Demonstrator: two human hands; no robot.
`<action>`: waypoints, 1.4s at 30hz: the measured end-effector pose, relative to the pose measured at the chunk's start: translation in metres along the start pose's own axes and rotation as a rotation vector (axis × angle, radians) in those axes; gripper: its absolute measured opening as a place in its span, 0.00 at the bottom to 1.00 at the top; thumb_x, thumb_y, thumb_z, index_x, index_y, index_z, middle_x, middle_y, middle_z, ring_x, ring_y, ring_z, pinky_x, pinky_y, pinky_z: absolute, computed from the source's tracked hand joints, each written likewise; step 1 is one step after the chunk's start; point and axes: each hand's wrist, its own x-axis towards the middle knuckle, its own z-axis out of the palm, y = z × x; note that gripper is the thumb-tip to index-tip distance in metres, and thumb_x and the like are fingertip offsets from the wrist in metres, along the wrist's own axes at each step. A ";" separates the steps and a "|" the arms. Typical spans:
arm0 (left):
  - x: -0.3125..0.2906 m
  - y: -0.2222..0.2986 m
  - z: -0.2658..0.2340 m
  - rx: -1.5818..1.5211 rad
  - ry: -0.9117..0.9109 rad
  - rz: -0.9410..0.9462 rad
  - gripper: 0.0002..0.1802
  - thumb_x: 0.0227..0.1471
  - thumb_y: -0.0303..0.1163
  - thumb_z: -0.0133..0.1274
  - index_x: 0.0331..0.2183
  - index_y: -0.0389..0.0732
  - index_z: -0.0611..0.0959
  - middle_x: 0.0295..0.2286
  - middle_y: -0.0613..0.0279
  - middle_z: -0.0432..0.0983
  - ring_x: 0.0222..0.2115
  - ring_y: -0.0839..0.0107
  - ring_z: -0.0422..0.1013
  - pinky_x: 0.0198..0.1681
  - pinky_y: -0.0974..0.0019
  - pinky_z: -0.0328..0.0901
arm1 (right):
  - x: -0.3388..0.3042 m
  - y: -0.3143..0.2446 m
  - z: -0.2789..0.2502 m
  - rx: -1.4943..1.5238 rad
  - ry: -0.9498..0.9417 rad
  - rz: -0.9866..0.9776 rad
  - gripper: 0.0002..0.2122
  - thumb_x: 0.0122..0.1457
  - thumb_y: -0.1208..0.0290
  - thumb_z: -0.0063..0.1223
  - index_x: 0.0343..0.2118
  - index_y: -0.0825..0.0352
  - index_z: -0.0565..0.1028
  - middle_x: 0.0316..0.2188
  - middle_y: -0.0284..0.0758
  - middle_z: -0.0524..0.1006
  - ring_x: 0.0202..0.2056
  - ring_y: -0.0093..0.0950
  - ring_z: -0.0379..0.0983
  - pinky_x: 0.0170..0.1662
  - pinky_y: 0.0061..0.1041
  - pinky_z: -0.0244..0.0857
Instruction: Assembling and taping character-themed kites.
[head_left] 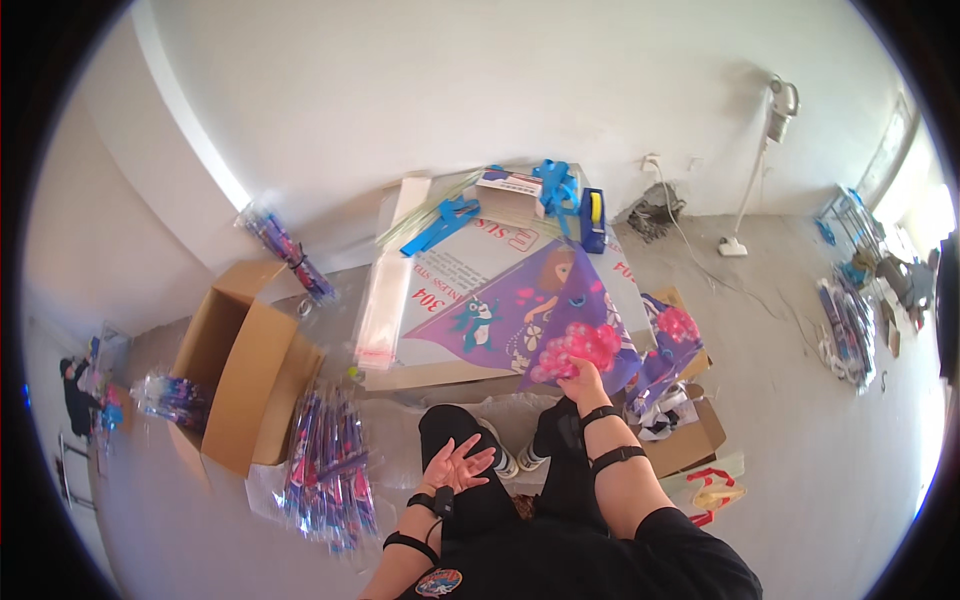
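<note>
Nearest, at lower centre, the left hand (455, 465) rests open and empty on the black-trousered knee, while the right hand (583, 378) has its grip clamped on the purple printed fabric kite (575, 335) at mid-frame. That thin sheet overhangs the flat cardboard tabletop (440, 375); a hard pull could crease it or sweep the small blue plastic tape dispenser (592, 220) off the upper edge.

Open cardboard box (240, 370), wrapped kite bundles (325, 470), blue tape dispenser (592, 220), upright vacuum (765, 150)
</note>
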 end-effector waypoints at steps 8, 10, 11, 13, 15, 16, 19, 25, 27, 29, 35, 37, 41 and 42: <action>0.000 0.001 -0.002 0.030 -0.008 -0.011 0.31 0.58 0.55 0.36 0.58 0.50 0.61 0.56 0.43 0.55 0.55 0.52 0.58 0.50 0.39 0.62 | 0.010 -0.002 0.001 -0.245 0.122 -0.075 0.09 0.53 0.74 0.51 0.39 0.61 0.72 0.35 0.36 0.74 0.39 0.34 0.71 0.45 0.42 0.65; -0.004 0.002 0.001 0.047 0.023 0.018 0.32 0.58 0.56 0.36 0.58 0.49 0.60 0.55 0.43 0.56 0.55 0.52 0.58 0.51 0.40 0.61 | -0.002 -0.004 0.012 -0.492 0.059 -0.219 0.05 0.54 0.76 0.50 0.35 0.64 0.72 0.28 0.32 0.73 0.28 0.27 0.71 0.24 0.29 0.67; -0.003 0.002 0.003 0.046 0.020 0.007 0.32 0.58 0.56 0.36 0.58 0.49 0.60 0.55 0.43 0.56 0.55 0.52 0.58 0.51 0.40 0.61 | -0.007 -0.009 0.018 -0.489 0.068 -0.225 0.05 0.54 0.76 0.50 0.35 0.64 0.72 0.28 0.32 0.73 0.28 0.27 0.71 0.24 0.29 0.67; 0.000 0.001 0.006 0.142 0.087 0.035 0.34 0.56 0.58 0.37 0.59 0.51 0.59 0.55 0.45 0.58 0.53 0.55 0.61 0.51 0.41 0.61 | -0.019 -0.020 0.031 -0.593 0.091 -0.376 0.02 0.55 0.76 0.50 0.31 0.65 0.73 0.23 0.31 0.72 0.22 0.24 0.70 0.19 0.23 0.65; 0.000 0.000 0.007 0.135 0.062 0.028 0.34 0.57 0.57 0.37 0.59 0.51 0.59 0.54 0.45 0.59 0.53 0.54 0.61 0.52 0.42 0.60 | -0.040 -0.032 0.045 -0.532 0.015 -0.396 0.02 0.56 0.76 0.50 0.31 0.66 0.73 0.23 0.31 0.72 0.23 0.25 0.70 0.23 0.24 0.66; 0.000 -0.001 0.007 0.142 0.069 0.042 0.33 0.57 0.57 0.37 0.59 0.51 0.60 0.54 0.45 0.60 0.53 0.54 0.61 0.53 0.42 0.59 | -0.051 -0.037 0.052 -0.405 -0.067 -0.366 0.02 0.56 0.76 0.50 0.31 0.66 0.73 0.24 0.32 0.73 0.24 0.25 0.71 0.25 0.23 0.67; 0.004 -0.007 0.015 0.155 0.077 0.056 0.33 0.57 0.56 0.36 0.59 0.51 0.59 0.54 0.45 0.61 0.54 0.54 0.61 0.55 0.43 0.56 | -0.093 -0.045 0.061 -0.258 -0.214 -0.334 0.02 0.56 0.78 0.49 0.32 0.67 0.73 0.26 0.33 0.75 0.27 0.26 0.73 0.29 0.23 0.69; 0.039 -0.025 0.048 0.846 0.303 0.239 0.36 0.58 0.50 0.42 0.60 0.45 0.51 0.56 0.48 0.56 0.58 0.58 0.54 0.59 0.48 0.48 | -0.168 -0.023 0.069 -0.172 -0.444 -0.353 0.08 0.57 0.79 0.47 0.40 0.68 0.73 0.31 0.34 0.76 0.33 0.27 0.75 0.36 0.23 0.70; 0.065 -0.036 0.078 0.843 0.212 0.230 0.40 0.56 0.48 0.47 0.61 0.43 0.48 0.58 0.52 0.51 0.60 0.61 0.49 0.60 0.53 0.46 | -0.187 -0.013 0.067 -0.193 -0.505 -0.322 0.10 0.58 0.79 0.46 0.42 0.69 0.72 0.32 0.34 0.76 0.33 0.27 0.75 0.37 0.22 0.69; 0.086 -0.047 0.112 1.123 0.032 0.473 0.43 0.55 0.49 0.48 0.62 0.46 0.45 0.58 0.54 0.52 0.59 0.62 0.50 0.59 0.54 0.48 | -0.208 0.000 0.071 -0.201 -0.530 -0.313 0.12 0.58 0.80 0.45 0.45 0.69 0.71 0.33 0.34 0.76 0.34 0.26 0.75 0.38 0.22 0.69; 0.098 -0.054 0.194 0.596 0.157 0.640 0.35 0.56 0.44 0.49 0.59 0.46 0.54 0.49 0.59 0.66 0.44 0.66 0.69 0.43 0.65 0.66 | -0.234 0.019 0.070 -0.296 -0.622 -0.283 0.14 0.58 0.80 0.45 0.48 0.70 0.69 0.34 0.36 0.76 0.35 0.25 0.74 0.39 0.22 0.67; 0.096 -0.044 0.193 0.409 0.135 0.606 0.23 0.56 0.37 0.50 0.51 0.44 0.67 0.41 0.63 0.72 0.33 0.69 0.73 0.33 0.68 0.69 | -0.238 0.017 0.065 -0.263 -0.641 -0.262 0.15 0.57 0.80 0.45 0.49 0.70 0.68 0.34 0.36 0.76 0.36 0.26 0.74 0.39 0.22 0.67; 0.082 -0.020 0.179 0.295 0.219 0.479 0.20 0.53 0.26 0.52 0.49 0.45 0.71 0.38 0.64 0.75 0.37 0.72 0.73 0.39 0.68 0.71 | -0.252 0.012 0.064 -0.169 -0.656 -0.242 0.15 0.57 0.80 0.47 0.48 0.69 0.69 0.35 0.34 0.75 0.37 0.25 0.73 0.39 0.22 0.66; 0.078 -0.018 0.183 0.397 0.221 0.505 0.20 0.53 0.26 0.51 0.49 0.44 0.70 0.39 0.64 0.75 0.37 0.72 0.73 0.39 0.68 0.70 | -0.253 0.011 0.062 -0.160 -0.654 -0.239 0.15 0.56 0.80 0.47 0.48 0.69 0.69 0.36 0.34 0.75 0.38 0.26 0.73 0.40 0.23 0.67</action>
